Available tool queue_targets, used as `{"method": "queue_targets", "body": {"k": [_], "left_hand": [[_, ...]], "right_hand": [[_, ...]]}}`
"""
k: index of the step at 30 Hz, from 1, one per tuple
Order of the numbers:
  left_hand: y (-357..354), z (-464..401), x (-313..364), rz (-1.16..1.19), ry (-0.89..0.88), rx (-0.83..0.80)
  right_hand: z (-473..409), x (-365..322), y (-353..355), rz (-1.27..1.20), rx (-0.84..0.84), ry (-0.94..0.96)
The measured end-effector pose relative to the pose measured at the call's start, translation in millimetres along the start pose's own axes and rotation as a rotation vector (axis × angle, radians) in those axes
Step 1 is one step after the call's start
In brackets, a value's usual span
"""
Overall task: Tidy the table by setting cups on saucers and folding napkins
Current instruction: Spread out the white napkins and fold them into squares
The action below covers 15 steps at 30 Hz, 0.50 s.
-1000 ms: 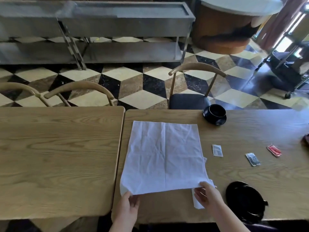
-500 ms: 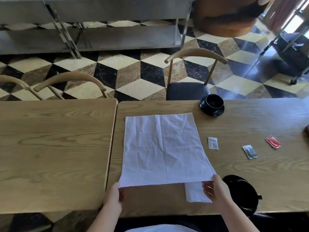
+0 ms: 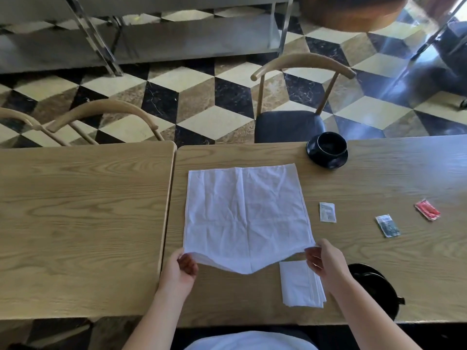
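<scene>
I pinch the napkin (image 3: 245, 213) near corners, left hand (image 3: 180, 269) and right hand (image 3: 326, 261), edge lifted off table (image 3: 379, 188) for folding away from my fingers

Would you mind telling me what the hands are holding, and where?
The white napkin: left hand pinches its near left corner, right hand its near right corner.

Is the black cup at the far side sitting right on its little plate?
Touching. In the head view the black cup stands inside the black saucer, whose rim shows around its base with no gap between them.
</scene>
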<state>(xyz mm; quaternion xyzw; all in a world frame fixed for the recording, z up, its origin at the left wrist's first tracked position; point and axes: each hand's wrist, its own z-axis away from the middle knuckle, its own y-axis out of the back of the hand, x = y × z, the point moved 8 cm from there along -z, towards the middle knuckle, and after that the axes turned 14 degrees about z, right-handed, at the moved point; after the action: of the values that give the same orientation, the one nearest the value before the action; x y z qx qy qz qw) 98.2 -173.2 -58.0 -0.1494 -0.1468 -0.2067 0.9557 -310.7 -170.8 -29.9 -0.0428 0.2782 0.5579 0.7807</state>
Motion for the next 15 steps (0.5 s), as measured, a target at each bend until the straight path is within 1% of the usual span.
{"method": "queue_targets", "body": {"k": [4, 8, 15], "left_hand": [[-36, -8, 12, 0.036, 0.003, -0.067], [-76, -23, 37, 0.092, -0.013, -0.086], [-150, -53, 71, 0.103, -0.034, -0.069]], "right_hand": [[-17, -20, -8, -0.112, -0.043, -0.026], [-39, -58, -17, -0.211, -0.073, -0.035], [-81, -136, -39, -0.204, -0.093, 0.005]]}}
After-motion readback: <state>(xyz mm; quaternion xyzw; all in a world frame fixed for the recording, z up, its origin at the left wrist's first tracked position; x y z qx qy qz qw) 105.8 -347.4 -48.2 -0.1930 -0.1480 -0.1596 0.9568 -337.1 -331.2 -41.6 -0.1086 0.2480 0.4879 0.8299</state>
